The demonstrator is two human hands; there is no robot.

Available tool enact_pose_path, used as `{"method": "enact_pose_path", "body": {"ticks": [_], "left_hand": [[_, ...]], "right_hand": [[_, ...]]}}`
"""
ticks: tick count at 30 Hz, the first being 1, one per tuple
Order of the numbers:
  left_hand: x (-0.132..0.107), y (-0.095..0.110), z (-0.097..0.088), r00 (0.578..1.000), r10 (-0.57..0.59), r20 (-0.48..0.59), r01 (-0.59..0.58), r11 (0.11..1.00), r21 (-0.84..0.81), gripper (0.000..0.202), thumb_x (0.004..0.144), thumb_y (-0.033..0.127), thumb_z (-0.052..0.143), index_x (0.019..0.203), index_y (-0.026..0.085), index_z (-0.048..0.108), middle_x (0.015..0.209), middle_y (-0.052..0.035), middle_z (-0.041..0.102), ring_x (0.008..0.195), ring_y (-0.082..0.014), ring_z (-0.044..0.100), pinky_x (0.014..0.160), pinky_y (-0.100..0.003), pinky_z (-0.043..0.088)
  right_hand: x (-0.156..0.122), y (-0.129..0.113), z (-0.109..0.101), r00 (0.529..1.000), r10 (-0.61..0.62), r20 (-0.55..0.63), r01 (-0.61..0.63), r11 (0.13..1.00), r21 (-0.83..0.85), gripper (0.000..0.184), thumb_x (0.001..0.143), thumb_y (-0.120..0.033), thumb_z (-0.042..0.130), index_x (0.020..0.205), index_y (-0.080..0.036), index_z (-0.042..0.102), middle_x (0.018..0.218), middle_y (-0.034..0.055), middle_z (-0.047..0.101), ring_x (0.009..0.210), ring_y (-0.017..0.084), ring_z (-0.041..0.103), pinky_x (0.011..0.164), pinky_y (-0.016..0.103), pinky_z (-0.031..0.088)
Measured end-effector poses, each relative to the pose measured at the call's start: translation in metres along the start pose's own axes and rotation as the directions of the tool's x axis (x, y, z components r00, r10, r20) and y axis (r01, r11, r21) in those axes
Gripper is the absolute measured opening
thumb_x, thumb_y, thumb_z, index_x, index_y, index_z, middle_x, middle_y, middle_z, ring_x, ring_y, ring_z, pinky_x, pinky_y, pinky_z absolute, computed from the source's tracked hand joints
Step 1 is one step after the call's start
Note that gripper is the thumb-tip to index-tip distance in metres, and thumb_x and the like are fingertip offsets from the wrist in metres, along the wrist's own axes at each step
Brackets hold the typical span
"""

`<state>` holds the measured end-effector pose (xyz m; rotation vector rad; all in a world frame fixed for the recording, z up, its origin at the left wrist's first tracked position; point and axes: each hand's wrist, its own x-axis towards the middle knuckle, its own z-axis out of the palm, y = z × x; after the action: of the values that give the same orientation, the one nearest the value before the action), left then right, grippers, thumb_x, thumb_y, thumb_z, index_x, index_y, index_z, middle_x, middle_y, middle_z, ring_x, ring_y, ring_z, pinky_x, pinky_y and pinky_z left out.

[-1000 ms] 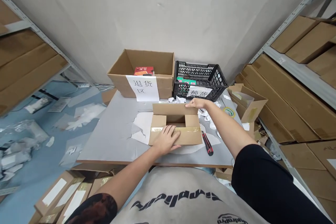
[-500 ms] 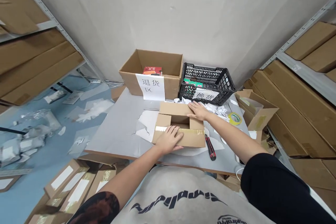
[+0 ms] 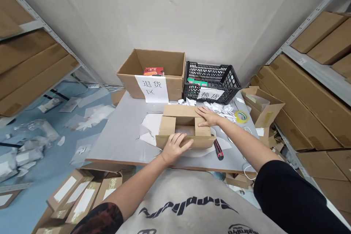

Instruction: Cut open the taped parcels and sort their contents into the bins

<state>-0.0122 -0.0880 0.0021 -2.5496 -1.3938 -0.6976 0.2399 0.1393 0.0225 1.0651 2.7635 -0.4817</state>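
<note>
A small cardboard box [image 3: 166,125] lies in front of me on the grey table, its top flaps parted around a central opening. My left hand [image 3: 176,147] is at the near side, fingers hooked over the edge of the front flap [image 3: 201,142] and thumb stretched to the right. On the far right corner rests my right hand [image 3: 208,116], its fingers spread flat over the back and right flaps. Part of the inside shows, but what it holds I cannot make out. A red and black utility knife [image 3: 218,150] lies just right of the box.
A large carton [image 3: 175,87] with a red box [image 3: 153,71] inside stands behind, beside a black crate [image 3: 189,89] holding green boxes. Crumpled paper [image 3: 223,109] and a tape roll [image 3: 241,117] lie at right. Shelves of cartons flank the table [image 3: 115,135]; packages litter the floor.
The front flap has come up from lying flat and now tilts toward me, with my left hand at its edge. The opening looks wider. My right hand stays on the far right corner.
</note>
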Motion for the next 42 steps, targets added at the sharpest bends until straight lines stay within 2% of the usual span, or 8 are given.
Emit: {"method": "enact_pose_path", "body": {"ticks": [4,8,14,19,26,31,37,42], "left_hand": [[-0.017,0.029,-0.020,0.994,-0.048,0.094,0.044,0.998,0.042,0.045,0.096,0.014,0.039,0.137,0.028,0.051,0.103,-0.0088,0.066,0.096,-0.0222,0.061,0.087,-0.040,0.045],[-0.017,0.045,-0.039,0.966,-0.108,0.234,0.093,0.993,0.075,0.023,0.095,0.015,0.043,0.099,0.022,0.065,0.084,-0.0077,0.061,0.081,-0.0228,0.058,0.073,-0.038,0.047],[-0.030,0.043,-0.024,0.966,-0.051,0.252,0.069,0.995,-0.066,0.048,0.089,0.041,0.059,0.133,0.021,0.050,0.144,-0.0163,0.043,0.137,-0.0373,0.035,0.107,-0.056,0.035],[-0.039,0.041,-0.010,0.955,-0.104,0.276,0.142,0.983,-0.118,0.041,0.097,0.035,0.047,0.136,0.025,0.048,0.153,-0.0128,0.035,0.142,-0.0328,0.028,0.112,-0.053,0.030],[-0.012,0.008,-0.027,0.939,-0.049,0.340,0.099,0.986,-0.133,0.078,0.081,0.067,0.059,0.142,0.019,0.044,0.121,-0.0150,0.059,0.126,-0.0354,0.044,0.106,-0.054,0.031],[0.006,-0.021,-0.045,0.948,-0.022,0.319,0.049,0.996,-0.078,0.061,0.081,0.071,0.054,0.110,0.020,0.068,0.098,-0.0125,0.064,0.128,-0.0388,0.040,0.110,-0.058,0.025],[-0.003,-0.037,-0.078,0.959,-0.189,0.209,0.186,0.982,0.037,0.077,0.073,0.075,0.060,0.124,0.018,0.062,0.129,-0.0183,0.055,0.143,-0.0427,0.023,0.116,-0.059,0.016],[-0.031,-0.050,-0.084,0.906,-0.388,0.170,0.373,0.921,0.116,0.109,0.061,0.083,0.063,0.142,0.012,0.047,0.147,-0.0217,0.042,0.147,-0.0480,0.007,0.116,-0.063,0.011]], "right_hand": [[-0.003,-0.002,-0.004,0.999,0.002,-0.049,-0.003,0.999,-0.034,0.101,0.076,-0.073,0.060,0.156,-0.023,0.025,0.163,0.0127,0.017,0.148,0.039,0.013,0.117,0.055,0.017],[-0.006,-0.012,-0.006,0.996,0.027,-0.082,-0.033,0.997,-0.073,0.094,0.079,-0.069,0.059,0.155,-0.021,0.028,0.162,0.0135,0.020,0.148,0.039,0.015,0.117,0.056,0.017],[-0.015,-0.063,-0.001,0.972,0.117,-0.206,-0.150,0.977,-0.153,0.092,0.082,-0.074,0.049,0.153,-0.019,0.032,0.161,0.0171,0.023,0.146,0.044,0.015,0.116,0.060,0.010],[-0.027,-0.106,0.011,0.984,0.025,-0.178,-0.063,0.975,-0.211,0.077,0.077,-0.061,0.064,0.143,-0.024,0.048,0.161,0.0138,0.023,0.147,0.044,0.012,0.114,0.065,0.005],[-0.065,-0.108,-0.010,0.975,-0.005,-0.222,-0.039,0.981,-0.191,0.038,0.080,-0.036,0.061,0.110,-0.017,0.072,0.154,0.0136,0.038,0.145,0.039,0.021,0.117,0.056,0.017],[-0.113,-0.075,-0.024,0.958,0.006,-0.287,-0.071,0.973,-0.219,0.036,0.084,-0.019,0.051,0.112,-0.018,0.072,0.146,0.0109,0.049,0.145,0.033,0.027,0.120,0.052,0.021],[-0.143,-0.063,0.007,0.927,0.187,-0.325,-0.269,0.936,-0.228,0.046,0.089,-0.012,0.039,0.128,-0.014,0.063,0.148,0.0154,0.047,0.145,0.032,0.029,0.119,0.054,0.022],[-0.135,-0.081,0.040,0.841,0.320,-0.436,-0.400,0.911,-0.102,0.056,0.092,-0.022,0.040,0.147,-0.014,0.042,0.159,0.0152,0.029,0.149,0.036,0.017,0.118,0.062,0.014]]}}
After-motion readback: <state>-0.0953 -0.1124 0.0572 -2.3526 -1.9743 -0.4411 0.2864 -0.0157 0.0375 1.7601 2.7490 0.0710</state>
